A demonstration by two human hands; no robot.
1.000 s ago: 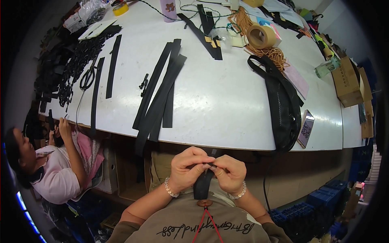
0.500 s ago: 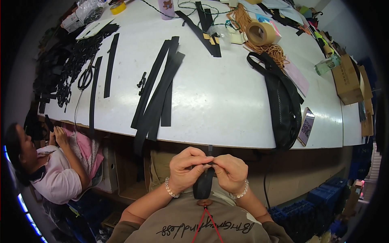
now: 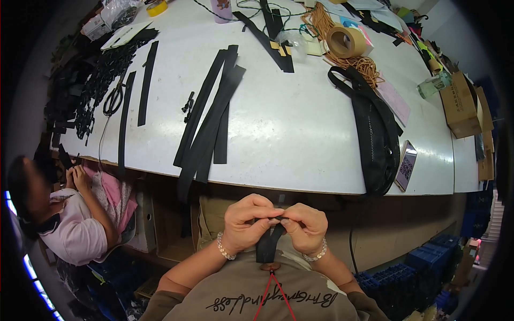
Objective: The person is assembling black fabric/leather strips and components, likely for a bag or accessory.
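Just off the table's front edge, my left hand (image 3: 249, 218) and my right hand (image 3: 304, 226) meet with thumbs and forefingers pinched together. Between them they grip a black webbing strap (image 3: 266, 247), whose lower part hangs in front of my shirt. My fingers cover the strap's upper part, so what is pinched there is hard to make out. Several flat black straps (image 3: 215, 117) lie on the table ahead and to the left, some hanging over the edge. Beside them sit small black buckle-like parts (image 3: 188, 106).
On the white table (image 3: 289, 139) lie a black bag (image 3: 375, 139), a phone (image 3: 406, 166), a tape roll (image 3: 345, 43), tan cord (image 3: 360, 69) and scissors (image 3: 113, 100). A cardboard box (image 3: 460, 107) stands at right. At left a co-worker (image 3: 80, 230) sits holding a black piece.
My hands stay almost in place, still pinching the strap; its hanging part has shifted slightly. The table appears a little higher in the picture. The co-worker's hands have moved slightly.
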